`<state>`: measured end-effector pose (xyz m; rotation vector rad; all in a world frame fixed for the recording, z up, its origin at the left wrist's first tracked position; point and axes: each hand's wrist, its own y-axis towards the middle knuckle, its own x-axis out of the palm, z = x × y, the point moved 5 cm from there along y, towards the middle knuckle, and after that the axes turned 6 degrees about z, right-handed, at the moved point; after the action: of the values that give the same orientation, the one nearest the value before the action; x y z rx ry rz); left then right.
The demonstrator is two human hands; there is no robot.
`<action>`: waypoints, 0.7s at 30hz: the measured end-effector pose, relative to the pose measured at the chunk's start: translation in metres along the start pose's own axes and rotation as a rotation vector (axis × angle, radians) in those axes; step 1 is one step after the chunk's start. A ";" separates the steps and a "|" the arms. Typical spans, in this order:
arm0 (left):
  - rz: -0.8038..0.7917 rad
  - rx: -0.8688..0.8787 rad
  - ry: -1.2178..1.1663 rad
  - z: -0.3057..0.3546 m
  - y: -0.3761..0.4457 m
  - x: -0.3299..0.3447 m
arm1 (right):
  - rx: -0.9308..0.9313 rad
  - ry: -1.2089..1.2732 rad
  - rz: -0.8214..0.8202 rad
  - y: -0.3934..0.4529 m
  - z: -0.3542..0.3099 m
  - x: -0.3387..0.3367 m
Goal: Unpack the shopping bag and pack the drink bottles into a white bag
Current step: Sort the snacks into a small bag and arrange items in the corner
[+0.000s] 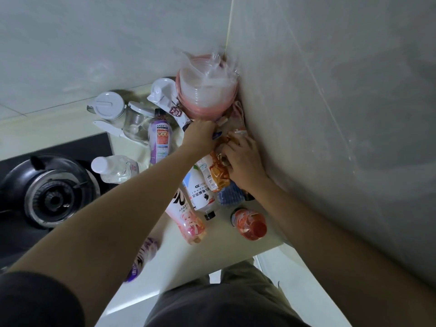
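Several drink bottles lie on the pale counter (165, 251): a white-labelled bottle (199, 194), a pink one (188, 220), an orange-labelled one (217, 173), a red-capped one (249, 224), a purple one (159, 138) standing further back, another purple one (142, 258) near the front edge, and a clear water bottle (115, 168). My left hand (200, 135) is closed on something small and crumpled near the corner. My right hand (243, 159) grips the thin pinkish bag (237, 119) by the wall, its fingers curled over the orange bottle's top.
A stack of pink and clear plastic bowls (207, 88) in wrap fills the corner. Two glass jars (111, 106) with white lids and a white pouch (165, 95) stand behind. A gas burner (52, 192) is at left. A wall (330, 114) rises at right.
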<state>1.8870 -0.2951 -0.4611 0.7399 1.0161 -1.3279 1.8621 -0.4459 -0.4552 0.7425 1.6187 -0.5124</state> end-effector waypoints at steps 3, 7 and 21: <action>0.022 -0.054 -0.065 0.000 -0.002 -0.006 | -0.018 0.022 0.061 -0.002 0.000 -0.007; 0.073 -0.093 -0.133 0.000 -0.010 -0.026 | 0.009 0.060 0.092 -0.003 -0.001 -0.025; 0.274 -0.142 -0.258 -0.008 -0.109 -0.130 | 0.139 0.323 0.217 -0.028 -0.065 -0.103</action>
<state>1.7852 -0.2472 -0.3340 0.5604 0.7634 -1.0700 1.8042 -0.4389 -0.3445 1.1372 1.7835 -0.3621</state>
